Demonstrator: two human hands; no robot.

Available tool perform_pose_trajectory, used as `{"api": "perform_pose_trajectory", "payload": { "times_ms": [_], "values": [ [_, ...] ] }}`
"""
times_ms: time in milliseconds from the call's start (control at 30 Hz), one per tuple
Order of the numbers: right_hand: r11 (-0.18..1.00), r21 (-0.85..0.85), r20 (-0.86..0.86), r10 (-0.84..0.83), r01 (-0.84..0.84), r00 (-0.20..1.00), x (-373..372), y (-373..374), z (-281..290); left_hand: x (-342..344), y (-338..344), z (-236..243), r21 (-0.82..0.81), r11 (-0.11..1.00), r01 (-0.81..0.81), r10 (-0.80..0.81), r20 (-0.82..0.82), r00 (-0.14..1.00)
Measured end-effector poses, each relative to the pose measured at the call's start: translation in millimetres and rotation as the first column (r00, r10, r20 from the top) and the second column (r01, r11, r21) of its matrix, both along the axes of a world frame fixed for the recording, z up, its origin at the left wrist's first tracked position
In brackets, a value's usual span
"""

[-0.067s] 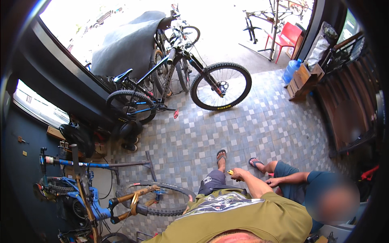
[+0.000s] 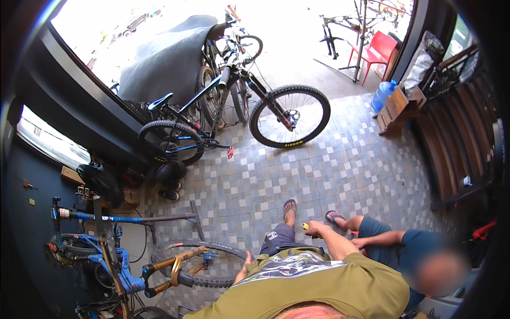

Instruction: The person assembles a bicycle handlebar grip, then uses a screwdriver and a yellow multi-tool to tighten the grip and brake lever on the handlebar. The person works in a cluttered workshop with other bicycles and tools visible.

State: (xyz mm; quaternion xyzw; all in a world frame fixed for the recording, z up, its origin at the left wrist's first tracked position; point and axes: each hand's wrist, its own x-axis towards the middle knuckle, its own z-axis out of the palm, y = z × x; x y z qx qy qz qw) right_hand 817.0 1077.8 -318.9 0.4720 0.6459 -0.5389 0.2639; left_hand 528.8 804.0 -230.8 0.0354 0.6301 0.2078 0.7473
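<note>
My right hand (image 2: 315,229) is closed around a small yellow object (image 2: 305,226). Only its end sticks out past my fingers, and its kind is too small to tell. It is held in front of my right thigh, above the tiled floor. My left hand (image 2: 245,266) is low at my left side, partly hidden by my olive shirt, with fingers stretched out beside the knobbly tire of a bicycle wheel (image 2: 223,245). Whether it touches the tire I cannot tell. That wheel sits by a gold fork (image 2: 178,266) on a blue bike (image 2: 125,266).
Close on my right sits another person (image 2: 425,244) in a teal shirt. A black mountain bike (image 2: 289,117) stands ahead at the doorway, near a grey cover (image 2: 164,58). A wooden bench (image 2: 451,143), wooden crate (image 2: 396,109), blue water jug (image 2: 382,95) and red chair (image 2: 377,50) are at right.
My left hand has risen, and more of its fingers show beside the wheel. My right hand has shifted very slightly with the yellow object still in it.
</note>
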Motion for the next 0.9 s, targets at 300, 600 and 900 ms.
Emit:
{"api": "perform_pose_trajectory", "payload": {
  "times_ms": [300, 600, 900],
  "values": [
    [0.833, 0.21, -0.115, -0.5, 0.513, 0.859, 93.6, 205.6, -7.3, -146.4, 326.2, 73.2, 0.591, 0.659, -0.466, 0.55, 0.044, 0.834],
    [0.793, -0.008, 0.12, -0.604, 0.609, 0.788, 123.2, 366.0, 14.9, -116.0, 542.3, 7.8, 0.511, 0.842, 0.172, 0.17, -0.555, 0.815],
    [0.875, 0.13, 0.065, -0.477, 0.467, 0.876, 165.8, 653.8, 21.6, 80.9, 790.0, -30.5, 0.12, 0.564, 0.817, -0.537, -0.698, 0.473]
  ]
}}
